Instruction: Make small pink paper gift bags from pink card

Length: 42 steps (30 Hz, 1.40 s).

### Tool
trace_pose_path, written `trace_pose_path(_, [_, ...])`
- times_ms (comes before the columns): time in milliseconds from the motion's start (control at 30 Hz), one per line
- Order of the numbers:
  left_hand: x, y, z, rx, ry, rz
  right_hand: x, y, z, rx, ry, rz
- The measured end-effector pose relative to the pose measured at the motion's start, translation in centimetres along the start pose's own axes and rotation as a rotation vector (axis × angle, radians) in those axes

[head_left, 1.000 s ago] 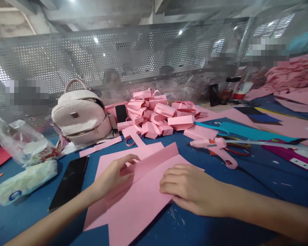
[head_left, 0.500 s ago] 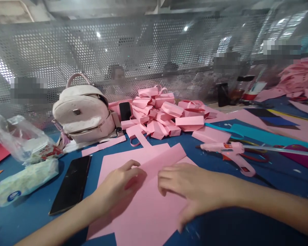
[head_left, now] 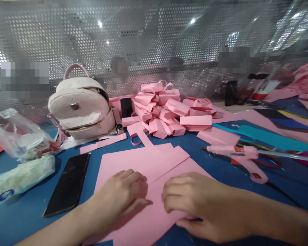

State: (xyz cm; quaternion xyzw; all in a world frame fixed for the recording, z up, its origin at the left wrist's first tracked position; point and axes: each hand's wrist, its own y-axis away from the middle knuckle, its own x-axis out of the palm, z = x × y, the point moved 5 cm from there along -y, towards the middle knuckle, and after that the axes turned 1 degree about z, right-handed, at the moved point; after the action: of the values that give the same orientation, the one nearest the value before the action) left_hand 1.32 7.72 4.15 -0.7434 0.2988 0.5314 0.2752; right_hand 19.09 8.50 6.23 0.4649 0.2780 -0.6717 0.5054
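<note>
Pink paper sheets (head_left: 123, 160) overlap on the blue table in front of me, the upper one lying slantwise with a folded strip (head_left: 169, 165) along its far edge. My left hand (head_left: 123, 193) rests on the left part of the paper, fingers bent downward and thumb stretched out apart from them. On the right side, my right hand (head_left: 195, 205) curls its fingers over the upper sheet, its thumb at the near right edge, so the sheet's edge lies between thumb and fingers. The fingertips of both hands are partly hidden.
A pile of folded pink paper pieces (head_left: 166, 112) stands behind the sheets, beside a pale backpack (head_left: 82, 106). A pink glue gun (head_left: 243, 157) lies to the right. At left are a black phone (head_left: 68, 184), a tissue pack (head_left: 23, 177) and a plastic bag (head_left: 15, 133).
The raised fold of the upper sheet now lies flat. My right hand has come nearer to me and its thumb has closed in on the sheet's edge. The view has tilted down slightly.
</note>
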Motion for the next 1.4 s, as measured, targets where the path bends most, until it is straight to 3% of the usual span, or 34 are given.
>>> trace_pose_path(200, [-2.7, 0.8, -0.1, -0.040, 0.249, 0.095, -1.2, -0.9, -2.3, 0.154, 0.048, -0.097])
trace_pose_path(400, [-3.0, 1.4, -0.6, -0.092, 0.201, 0.135, -1.4, -1.1, -4.1, 0.240, 0.175, -0.203])
trace_pose_path(500, [-3.0, 1.4, -0.7, -0.105, 0.161, 0.172, -2.6, -1.0, -3.9, 0.120, 0.069, -0.216])
trace_pose_path(633, [-3.4, 1.3, -0.6, -0.098, 0.180, 0.143, -3.6, -0.6, -2.3, -0.163, -0.181, -0.097])
trace_pose_path(733, [-3.5, 1.4, -0.4, -0.084, 0.207, 0.117, -3.1, -0.5, -1.7, -0.171, -0.217, 0.011])
trace_pose_path(833, [-3.3, 1.5, -0.2, -0.108, 0.210, 0.133, -2.0, -0.9, -2.0, -0.065, -0.163, 0.048])
trace_pose_path(967, [-2.9, 1.5, -0.2, -0.150, 0.168, 0.155, -1.0, -1.8, -3.5, 0.117, 0.079, -0.057])
trace_pose_path(1100, [-3.1, 1.8, -0.3, -0.141, 0.132, 0.133, -0.2, -2.6, -4.1, 0.095, 0.172, -0.185])
trace_pose_path(1200, [-3.6, 1.9, -0.5, -0.112, 0.114, 0.109, 0.6, -3.0, -4.3, 0.066, 0.143, -0.200])
trace_pose_path(1300, [-3.7, 1.7, -1.3, -0.049, -0.022, 0.039, 1.1, -3.2, -4.7, 0.056, 0.127, -0.196])
trace_pose_path(1400, [-1.8, 1.6, -3.0, 0.082, -0.346, -0.076, 1.3, -3.3, -5.0, 0.057, 0.118, -0.201])
